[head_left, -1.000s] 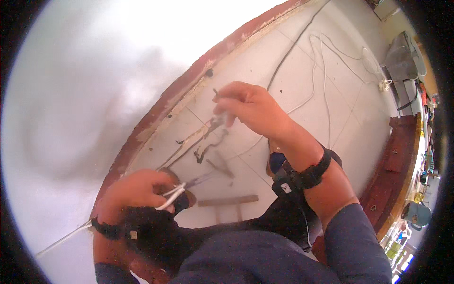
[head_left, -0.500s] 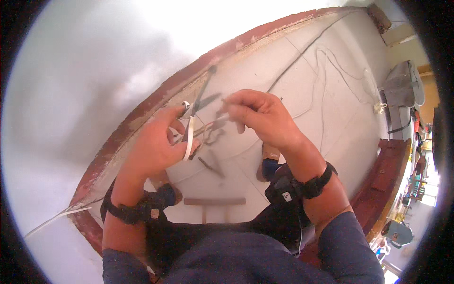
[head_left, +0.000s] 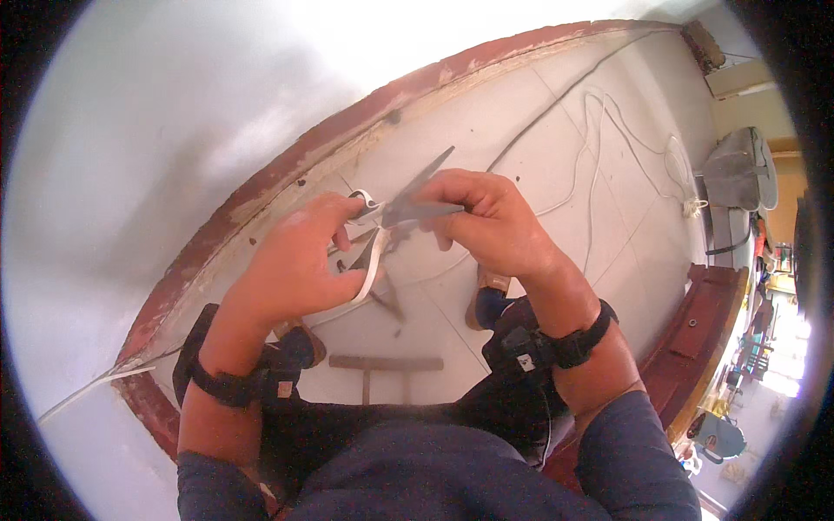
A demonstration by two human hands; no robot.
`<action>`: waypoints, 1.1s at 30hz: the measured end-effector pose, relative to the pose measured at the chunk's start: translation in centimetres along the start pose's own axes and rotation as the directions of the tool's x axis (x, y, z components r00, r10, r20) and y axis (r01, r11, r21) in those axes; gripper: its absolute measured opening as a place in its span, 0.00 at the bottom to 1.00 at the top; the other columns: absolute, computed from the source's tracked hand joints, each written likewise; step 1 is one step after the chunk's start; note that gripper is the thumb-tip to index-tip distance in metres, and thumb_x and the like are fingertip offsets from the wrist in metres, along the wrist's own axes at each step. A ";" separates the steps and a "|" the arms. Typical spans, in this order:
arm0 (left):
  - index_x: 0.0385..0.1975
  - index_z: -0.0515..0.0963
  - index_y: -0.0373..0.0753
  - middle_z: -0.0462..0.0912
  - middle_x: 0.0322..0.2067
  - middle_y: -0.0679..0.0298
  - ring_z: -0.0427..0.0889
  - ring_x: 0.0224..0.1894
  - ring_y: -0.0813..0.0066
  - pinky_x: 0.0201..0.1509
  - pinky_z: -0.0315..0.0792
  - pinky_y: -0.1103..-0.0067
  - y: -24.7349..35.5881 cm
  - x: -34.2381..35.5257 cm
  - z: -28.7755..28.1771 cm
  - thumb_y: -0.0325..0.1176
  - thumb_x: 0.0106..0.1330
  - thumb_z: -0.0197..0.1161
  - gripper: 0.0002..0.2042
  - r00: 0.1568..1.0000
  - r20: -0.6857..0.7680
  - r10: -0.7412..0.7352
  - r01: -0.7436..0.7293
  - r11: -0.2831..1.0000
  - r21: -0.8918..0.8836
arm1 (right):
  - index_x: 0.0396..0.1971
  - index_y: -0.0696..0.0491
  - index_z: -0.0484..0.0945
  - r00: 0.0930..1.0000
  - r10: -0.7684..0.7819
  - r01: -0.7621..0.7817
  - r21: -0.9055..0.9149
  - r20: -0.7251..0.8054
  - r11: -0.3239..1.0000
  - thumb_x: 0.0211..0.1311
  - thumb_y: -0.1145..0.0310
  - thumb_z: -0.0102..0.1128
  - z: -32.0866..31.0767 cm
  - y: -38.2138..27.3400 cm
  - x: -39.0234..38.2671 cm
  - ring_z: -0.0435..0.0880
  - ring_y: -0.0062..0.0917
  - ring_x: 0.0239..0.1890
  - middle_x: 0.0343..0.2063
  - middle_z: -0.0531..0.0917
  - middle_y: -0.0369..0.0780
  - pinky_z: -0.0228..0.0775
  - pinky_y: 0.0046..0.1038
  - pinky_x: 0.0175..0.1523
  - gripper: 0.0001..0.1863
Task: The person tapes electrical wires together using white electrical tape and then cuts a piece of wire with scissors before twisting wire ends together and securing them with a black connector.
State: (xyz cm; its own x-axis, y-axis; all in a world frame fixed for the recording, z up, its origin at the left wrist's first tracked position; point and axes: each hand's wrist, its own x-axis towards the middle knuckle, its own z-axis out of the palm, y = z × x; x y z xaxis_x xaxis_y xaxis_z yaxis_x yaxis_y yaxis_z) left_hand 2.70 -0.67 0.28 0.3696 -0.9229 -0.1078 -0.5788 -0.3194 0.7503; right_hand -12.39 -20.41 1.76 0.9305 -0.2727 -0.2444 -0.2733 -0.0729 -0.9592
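My left hand (head_left: 300,252) is closed around the white-and-black handles of a pair of scissors (head_left: 421,210), fingers and thumb in the two loops. The dark blades are spread apart and point right. My right hand (head_left: 491,213) is closed in a pinch, close beside the lower blade's tip. What its fingertips hold, if anything, I cannot make out; blade and fingers overlap there. Below the scissors, dark blurred strips (head_left: 388,300) show against the pale floor.
A red-brown painted edge (head_left: 347,108) curves along the pale wall. Black cable (head_left: 556,95) and white cord (head_left: 599,165) lie on the tiled floor. A T-shaped piece (head_left: 387,363) sits between my feet. At right are a grey bag-like object (head_left: 738,169) and a red-brown wooden ledge (head_left: 695,321).
The scissors have turned so their blades point more to the right, toward my right hand. My right hand stays pinched at nearly the same place. The whole view has shifted slightly.
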 end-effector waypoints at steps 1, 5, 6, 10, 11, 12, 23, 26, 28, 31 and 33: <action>0.55 0.73 0.38 0.78 0.33 0.61 0.75 0.30 0.69 0.35 0.69 0.74 -0.3 0.0 0.3 0.40 0.46 0.76 0.34 0.999 -0.021 0.035 -0.035 0.999 -0.009 | 0.40 0.58 0.83 1.000 0.004 -0.004 -0.042 0.002 0.999 0.60 0.72 0.58 0.0 -0.1 0.0 0.81 0.19 0.26 0.27 0.85 0.38 0.75 0.24 0.34 0.11; 0.52 0.74 0.34 0.79 0.34 0.58 0.79 0.34 0.64 0.38 0.72 0.70 0.1 0.2 0.3 0.41 0.47 0.76 0.32 0.999 -0.003 0.033 -0.032 0.999 0.033 | 0.39 0.58 0.83 1.000 -0.003 0.004 -0.142 0.009 0.990 0.59 0.70 0.58 -0.3 0.1 -0.1 0.82 0.21 0.25 0.26 0.85 0.41 0.74 0.26 0.33 0.11; 0.52 0.74 0.34 0.79 0.34 0.58 0.79 0.34 0.64 0.38 0.72 0.70 0.3 0.2 0.3 0.41 0.47 0.76 0.32 0.999 0.000 0.035 -0.035 0.999 0.033 | 0.39 0.58 0.83 1.000 -0.002 0.003 -0.141 0.005 0.990 0.59 0.70 0.58 -0.3 0.1 -0.2 0.82 0.21 0.25 0.26 0.85 0.41 0.74 0.26 0.33 0.11; 0.51 0.75 0.34 0.79 0.32 0.57 0.79 0.32 0.64 0.38 0.72 0.70 -0.3 0.1 0.7 0.42 0.47 0.76 0.31 1.000 -0.006 0.030 -0.030 0.998 0.054 | 0.40 0.57 0.83 0.999 -0.045 0.043 -0.122 -0.021 0.992 0.60 0.70 0.57 0.0 0.5 -0.1 0.83 0.23 0.26 0.26 0.85 0.41 0.74 0.27 0.34 0.12; 0.51 0.75 0.34 0.79 0.30 0.58 0.79 0.32 0.64 0.37 0.71 0.70 -0.6 0.0 0.8 0.43 0.48 0.76 0.31 0.997 -0.034 0.074 -0.073 0.996 0.050 | 0.40 0.57 0.84 0.996 -0.081 0.076 -0.139 -0.026 0.987 0.61 0.69 0.57 0.1 0.6 0.0 0.83 0.23 0.26 0.26 0.86 0.41 0.75 0.27 0.34 0.12; 0.51 0.75 0.34 0.79 0.30 0.58 0.79 0.32 0.64 0.37 0.71 0.70 -0.6 0.0 0.7 0.43 0.48 0.76 0.31 0.997 -0.034 0.075 -0.074 0.996 0.049 | 0.40 0.57 0.84 0.996 -0.080 0.075 -0.139 -0.027 0.987 0.61 0.69 0.57 0.2 0.5 0.0 0.83 0.23 0.26 0.26 0.86 0.41 0.75 0.27 0.34 0.12; 0.50 0.76 0.33 0.82 0.43 0.46 0.83 0.45 0.48 0.49 0.76 0.65 -1.1 -0.1 1.5 0.41 0.50 0.75 0.29 0.988 0.000 -0.157 0.154 0.970 0.188 | 0.40 0.59 0.81 0.996 -0.078 0.068 -0.224 -0.033 0.972 0.58 0.65 0.60 0.3 0.8 0.8 0.83 0.30 0.28 0.26 0.84 0.46 0.75 0.34 0.36 0.14; 0.53 0.73 0.31 0.81 0.42 0.49 0.81 0.48 0.58 0.53 0.75 0.66 -2.7 -1.0 0.8 0.31 0.53 0.72 0.27 0.998 -0.054 -0.029 0.033 0.996 0.087 | 0.37 0.60 0.80 0.953 -0.299 0.284 -0.215 -0.043 0.934 0.52 0.63 0.61 0.7 0.9 1.5 0.83 0.48 0.39 0.34 0.83 0.53 0.74 0.42 0.46 0.17; 0.54 0.73 0.28 0.79 0.48 0.47 0.80 0.52 0.56 0.56 0.73 0.67 -1.6 -0.2 1.3 0.30 0.54 0.70 0.26 0.986 0.011 -0.164 0.164 0.986 0.036 | 0.35 0.61 0.80 0.951 -0.305 0.285 -0.250 -0.048 0.926 0.49 0.68 0.61 0.7 2.0 1.4 0.83 0.45 0.38 0.33 0.83 0.52 0.74 0.41 0.45 0.14; 0.59 0.69 0.27 0.77 0.54 0.48 0.77 0.55 0.57 0.61 0.70 0.68 -6.2 -0.2 1.1 0.27 0.63 0.61 0.24 0.995 0.020 -0.096 0.093 0.990 0.104 | 0.33 0.60 0.80 0.940 -0.313 0.269 -0.270 -0.138 0.925 0.48 0.70 0.61 1.1 1.4 0.6 0.83 0.43 0.37 0.32 0.84 0.51 0.74 0.40 0.44 0.12; 0.59 0.72 0.31 0.78 0.55 0.48 0.78 0.54 0.55 0.58 0.71 0.66 -4.3 0.8 2.5 0.39 0.62 0.65 0.27 0.995 0.097 0.037 -0.046 0.994 0.100 | 0.32 0.60 0.82 0.961 -0.231 0.206 -0.158 -0.155 0.966 0.46 0.71 0.63 0.3 3.0 -0.9 0.85 0.43 0.37 0.32 0.85 0.51 0.76 0.42 0.43 0.12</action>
State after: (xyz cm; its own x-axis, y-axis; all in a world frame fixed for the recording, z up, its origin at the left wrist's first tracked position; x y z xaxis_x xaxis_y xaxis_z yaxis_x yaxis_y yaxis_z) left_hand 3.63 -0.57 -4.68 0.2761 -0.9505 -0.1426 -0.6651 -0.2961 0.6856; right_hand -13.98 -20.10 -0.90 0.9192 -0.3936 0.0086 -0.1104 -0.2785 -0.9541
